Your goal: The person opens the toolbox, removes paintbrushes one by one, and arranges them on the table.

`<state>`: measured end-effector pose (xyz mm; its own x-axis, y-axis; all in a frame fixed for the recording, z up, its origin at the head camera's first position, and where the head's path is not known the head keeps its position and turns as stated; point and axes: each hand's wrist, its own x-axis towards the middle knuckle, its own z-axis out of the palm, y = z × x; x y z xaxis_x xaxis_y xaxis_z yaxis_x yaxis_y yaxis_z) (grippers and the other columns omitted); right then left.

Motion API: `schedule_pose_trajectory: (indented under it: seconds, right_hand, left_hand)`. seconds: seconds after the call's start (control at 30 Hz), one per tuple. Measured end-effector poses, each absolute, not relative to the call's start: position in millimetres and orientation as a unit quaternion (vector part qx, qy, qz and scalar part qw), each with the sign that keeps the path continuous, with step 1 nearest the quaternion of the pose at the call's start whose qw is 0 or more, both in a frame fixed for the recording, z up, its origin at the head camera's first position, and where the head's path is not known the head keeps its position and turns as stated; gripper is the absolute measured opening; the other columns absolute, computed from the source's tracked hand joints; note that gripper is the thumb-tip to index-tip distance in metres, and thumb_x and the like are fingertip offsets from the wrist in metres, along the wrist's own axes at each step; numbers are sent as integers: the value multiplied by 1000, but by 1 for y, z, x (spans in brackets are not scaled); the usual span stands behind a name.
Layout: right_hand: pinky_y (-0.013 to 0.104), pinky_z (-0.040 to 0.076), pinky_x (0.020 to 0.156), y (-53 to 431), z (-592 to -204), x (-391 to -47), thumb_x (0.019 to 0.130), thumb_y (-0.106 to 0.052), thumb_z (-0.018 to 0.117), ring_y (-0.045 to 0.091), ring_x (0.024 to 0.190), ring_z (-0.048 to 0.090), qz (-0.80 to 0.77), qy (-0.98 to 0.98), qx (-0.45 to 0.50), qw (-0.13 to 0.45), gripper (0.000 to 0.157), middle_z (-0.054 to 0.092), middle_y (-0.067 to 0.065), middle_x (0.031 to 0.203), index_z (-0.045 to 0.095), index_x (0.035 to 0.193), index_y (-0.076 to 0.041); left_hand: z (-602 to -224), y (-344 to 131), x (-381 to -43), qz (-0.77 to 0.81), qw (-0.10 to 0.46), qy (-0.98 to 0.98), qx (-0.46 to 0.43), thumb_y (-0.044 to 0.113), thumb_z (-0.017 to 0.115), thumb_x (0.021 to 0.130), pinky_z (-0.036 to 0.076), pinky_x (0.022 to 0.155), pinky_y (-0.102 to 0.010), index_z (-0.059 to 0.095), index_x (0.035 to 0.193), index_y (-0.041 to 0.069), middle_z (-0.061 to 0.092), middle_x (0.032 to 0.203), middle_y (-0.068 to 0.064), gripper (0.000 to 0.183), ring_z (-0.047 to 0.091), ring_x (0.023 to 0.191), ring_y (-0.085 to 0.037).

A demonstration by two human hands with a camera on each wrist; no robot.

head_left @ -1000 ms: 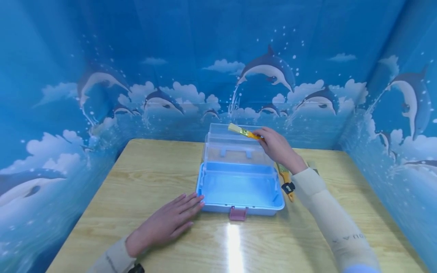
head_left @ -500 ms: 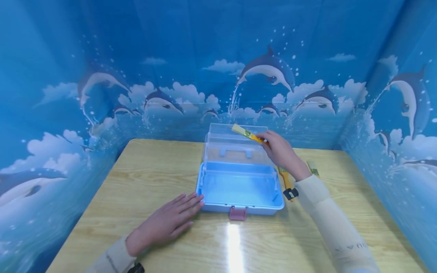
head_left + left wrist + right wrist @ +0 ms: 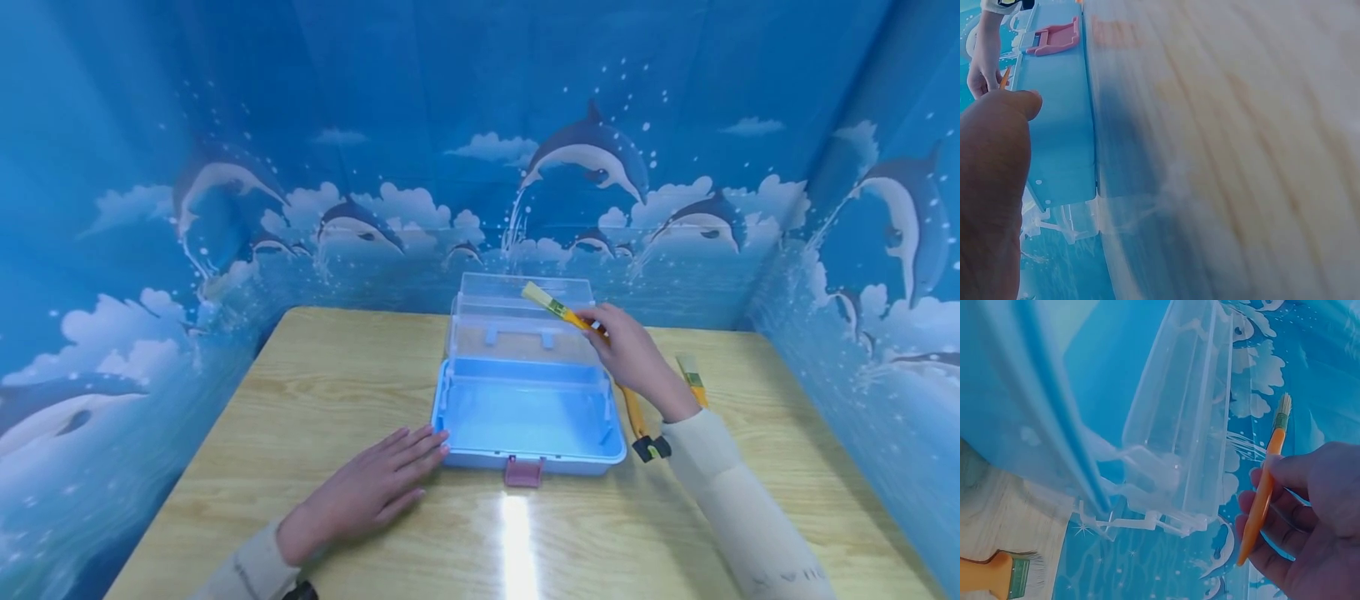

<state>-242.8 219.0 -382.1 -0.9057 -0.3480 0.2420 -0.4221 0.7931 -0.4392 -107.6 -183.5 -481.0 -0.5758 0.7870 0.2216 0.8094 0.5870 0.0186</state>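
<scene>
A light-blue plastic case (image 3: 472, 458) stands on the table with its clear lid (image 3: 517, 321) raised at the back and a pink latch (image 3: 523, 472) in front. My left hand (image 3: 367, 487) lies with fingers extended, their tips at the case's left front corner. Above the right part of the lid, my right hand (image 3: 637, 354) pinches a paintbrush (image 3: 557, 307) by its orange handle, pale bristles pointing up and left. The right wrist view shows thumb and fingers around the handle of this paintbrush (image 3: 1263, 497). No contents show in the case's tray.
Right of the case lie two more paintbrushes: one (image 3: 633, 410) close beside it, partly behind the right hand, another (image 3: 692, 379) farther right. The wooden table (image 3: 345, 375) ends at a blue dolphin-print curtain (image 3: 420, 167) behind and at both sides.
My right hand has drifted right and slightly nearer, carrying the paintbrush along. The right-hand brush on the table is now less covered by the arm. My left hand has stayed put.
</scene>
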Motion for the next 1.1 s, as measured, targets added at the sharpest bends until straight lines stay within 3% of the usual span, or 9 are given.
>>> schedule_pose_trajectory:
  seconds: [0.27, 0.6, 0.87, 1.1]
  right_hand:
    - [44, 58, 78, 226, -385, -232, 104, -8, 57, 27, 97, 62, 258, -940, 199, 101, 33, 64, 15, 119, 60, 137, -4]
    - [40, 57, 71, 237, -385, -226, 103, -6, 58, 25, 92, 63, 240, -940, 212, 117, 32, 65, 14, 114, 62, 134, -3]
    - [44, 59, 74, 249, -391, -215, 102, -6, 60, 27, 95, 63, 228, -948, 198, 101, 33, 65, 15, 116, 62, 134, -2]
    - [42, 59, 72, 257, -399, -208, 101, -5, 61, 26, 92, 64, 222, -945, 207, 120, 32, 66, 16, 116, 62, 133, -2]
  left_hand:
    - [-483, -185, -106, -67, 99, -882, -455, 33, 57, 103, 5, 129, -33, 28, 162, 16, 24, 169, -2, 67, 28, 154, -23]
    - [-485, -186, -108, -71, 113, -877, -462, 32, 58, 103, 4, 130, -32, 28, 162, 15, 26, 168, -4, 68, 30, 153, -25]
    - [-487, -185, -109, -71, 112, -877, -463, 32, 58, 103, 4, 130, -32, 27, 162, 16, 25, 169, -3, 68, 29, 153, -24]
    - [-487, -185, -109, -67, 118, -877, -460, 33, 58, 103, 4, 130, -33, 28, 162, 16, 25, 169, -2, 68, 29, 153, -24]
